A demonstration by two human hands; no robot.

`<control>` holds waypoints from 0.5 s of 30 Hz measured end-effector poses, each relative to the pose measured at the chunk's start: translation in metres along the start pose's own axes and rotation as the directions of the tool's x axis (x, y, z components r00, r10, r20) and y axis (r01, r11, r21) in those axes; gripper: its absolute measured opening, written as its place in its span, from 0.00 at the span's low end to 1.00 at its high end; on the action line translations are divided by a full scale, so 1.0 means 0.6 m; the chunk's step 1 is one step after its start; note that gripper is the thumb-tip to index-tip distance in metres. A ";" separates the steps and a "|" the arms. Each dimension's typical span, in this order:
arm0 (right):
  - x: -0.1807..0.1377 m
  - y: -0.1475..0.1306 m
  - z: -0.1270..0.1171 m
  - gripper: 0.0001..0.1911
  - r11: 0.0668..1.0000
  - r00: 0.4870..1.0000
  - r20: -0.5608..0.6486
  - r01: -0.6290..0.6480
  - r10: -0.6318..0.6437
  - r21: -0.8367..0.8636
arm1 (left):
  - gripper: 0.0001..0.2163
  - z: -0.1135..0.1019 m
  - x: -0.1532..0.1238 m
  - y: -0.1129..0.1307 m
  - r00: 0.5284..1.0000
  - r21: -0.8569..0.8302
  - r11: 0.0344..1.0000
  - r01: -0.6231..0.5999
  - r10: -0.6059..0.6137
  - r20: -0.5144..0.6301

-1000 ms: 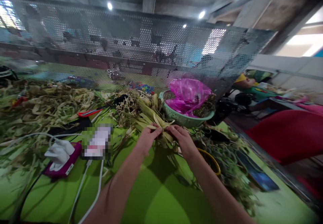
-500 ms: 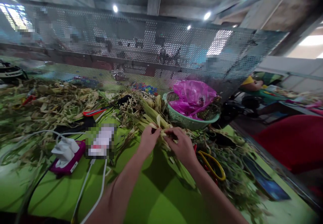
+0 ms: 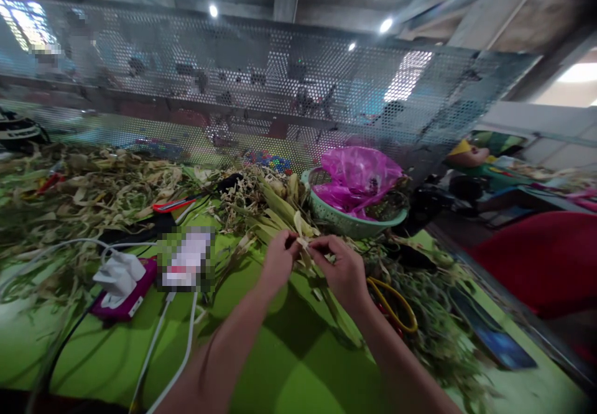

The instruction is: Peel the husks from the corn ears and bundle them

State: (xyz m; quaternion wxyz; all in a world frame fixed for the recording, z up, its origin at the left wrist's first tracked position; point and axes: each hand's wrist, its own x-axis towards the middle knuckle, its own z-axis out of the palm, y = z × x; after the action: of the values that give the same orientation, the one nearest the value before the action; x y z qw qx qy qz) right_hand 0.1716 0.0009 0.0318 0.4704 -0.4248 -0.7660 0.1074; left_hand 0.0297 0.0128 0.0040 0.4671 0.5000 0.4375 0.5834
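Over the green table (image 3: 298, 370), my left hand (image 3: 280, 258) pinches a pale strip of dried corn husk (image 3: 303, 242) between thumb and fingers. From the other side my right hand (image 3: 342, 270) grips the same strip at its fingertips, close to the left. More long yellow-green husks (image 3: 282, 212) lie just beyond my fingers. A longer green husk piece (image 3: 342, 317) hangs or lies below my right hand; its upper end is partly hidden. Whether the strip is knotted or folded is too small to tell.
A mint-green basket (image 3: 357, 227) with a pink plastic bag (image 3: 359, 178) stands behind my right hand. Yellow-handled tool (image 3: 398, 308) lies right, a purple power strip (image 3: 133, 296) and phone (image 3: 189, 258) left. Husk heaps (image 3: 93, 190) cover the back left; a perforated screen (image 3: 233, 91) stands behind.
Both hands have shifted slightly, the right one a little to the right. The pale husk strip between the fingertips shows more clearly now.
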 end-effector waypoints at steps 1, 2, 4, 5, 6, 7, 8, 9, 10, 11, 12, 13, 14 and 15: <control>0.001 0.001 -0.001 0.02 1.000 1.000 -0.002 -0.007 0.007 0.012 | 0.05 0.001 0.002 0.000 0.996 -0.103 0.991 0.088 -0.087 0.014; 0.002 0.002 -0.002 0.01 1.000 1.000 -0.006 -0.014 0.014 0.021 | 0.07 0.003 0.003 0.000 0.986 -0.193 0.967 0.166 -0.161 0.039; 0.005 0.004 -0.004 0.01 0.999 1.000 -0.023 -0.020 0.020 0.028 | 0.11 0.006 0.004 0.001 0.965 -0.329 0.907 0.264 -0.246 0.095; 0.007 0.004 -0.004 0.01 1.000 0.999 -0.030 -0.017 0.018 0.026 | 0.13 0.008 0.003 0.003 0.956 -0.377 0.878 0.294 -0.267 0.125; 0.008 0.005 -0.005 0.02 1.000 0.999 -0.036 -0.011 0.011 0.023 | 0.14 0.008 0.002 0.004 0.948 -0.422 0.849 0.318 -0.278 0.155; 0.009 0.006 -0.007 0.02 1.000 0.999 -0.039 -0.003 0.003 0.018 | 0.14 0.008 0.001 0.006 0.941 -0.461 0.820 0.339 -0.283 0.188; 0.009 0.007 -0.008 0.02 1.000 0.999 -0.042 0.007 -0.006 0.014 | 0.14 0.008 0.000 0.008 0.935 -0.495 0.793 0.354 -0.282 0.216; 0.009 0.009 -0.009 0.02 1.000 0.999 -0.043 0.017 -0.016 0.008 | 0.14 0.007 -0.001 0.011 0.930 -0.523 0.769 0.366 -0.278 0.241; 0.009 0.010 -0.010 0.03 1.000 0.999 -0.039 0.027 -0.027 0.000 | 0.14 0.006 -0.002 0.014 0.925 -0.543 0.750 0.377 -0.273 0.265; 0.008 0.010 -0.010 0.03 0.999 0.999 -0.032 0.037 -0.038 -0.010 | 0.13 0.005 -0.004 0.017 0.922 -0.555 0.739 0.382 -0.266 0.281; 0.007 0.010 -0.011 0.04 0.999 0.999 -0.021 0.049 -0.049 -0.022 | 0.12 0.004 -0.005 0.018 0.921 -0.556 0.738 0.382 -0.259 0.290; 0.006 0.010 -0.011 0.05 0.998 0.998 -0.005 0.061 -0.061 -0.034 | 0.12 0.003 -0.005 0.019 0.923 -0.545 0.749 0.377 -0.255 0.288; 0.005 0.009 -0.011 0.05 0.996 0.997 0.011 0.073 -0.072 -0.045 | 0.12 0.003 -0.006 0.019 0.926 -0.524 0.768 0.369 -0.257 0.276; 0.004 0.007 -0.011 0.06 0.995 0.996 0.027 0.083 -0.081 -0.056 | 0.13 0.002 -0.006 0.018 0.929 -0.494 0.791 0.362 -0.263 0.260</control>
State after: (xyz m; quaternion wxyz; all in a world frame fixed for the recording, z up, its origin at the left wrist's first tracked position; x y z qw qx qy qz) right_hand 0.1788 0.0040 0.0346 0.4527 -0.4049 -0.7912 0.0712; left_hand 0.0301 0.0076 0.0142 0.7145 0.3206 0.2915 0.5493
